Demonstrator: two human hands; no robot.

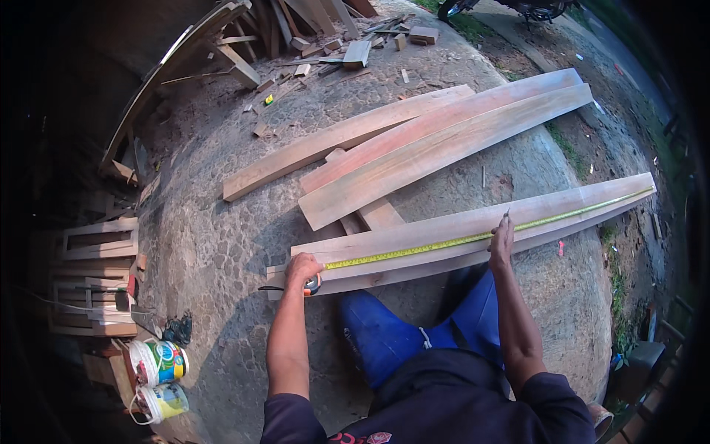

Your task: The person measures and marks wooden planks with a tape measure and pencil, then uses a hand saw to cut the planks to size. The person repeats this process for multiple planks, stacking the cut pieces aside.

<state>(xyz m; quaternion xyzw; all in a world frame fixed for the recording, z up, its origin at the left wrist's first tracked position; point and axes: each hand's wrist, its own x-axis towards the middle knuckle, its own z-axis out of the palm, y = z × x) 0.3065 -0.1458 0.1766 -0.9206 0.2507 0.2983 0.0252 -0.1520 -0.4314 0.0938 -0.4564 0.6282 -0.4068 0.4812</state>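
A long pale wooden plank (436, 228) lies across in front of me, with another board edge (399, 275) along its near side. A yellow measuring tape blade (414, 249) runs along it to the far right end. At the plank's left end my left hand (300, 268) is closed around the orange and black tape measure case (313, 285). My right hand (501, 243) rests over the plank right of its middle, beside the blade. A thin pointed tool (507, 213), which looks like a pencil, sticks up from its closed fingers.
Beyond the plank lie a thick beam (340, 140) and two wide boards (444, 140), on crosswise wood supports (379, 214). Offcuts (357, 54) are heaped at the back. Wooden frames (96, 277) and two buckets (157, 362) stand left. A motorcycle (518, 9) is parked far right.
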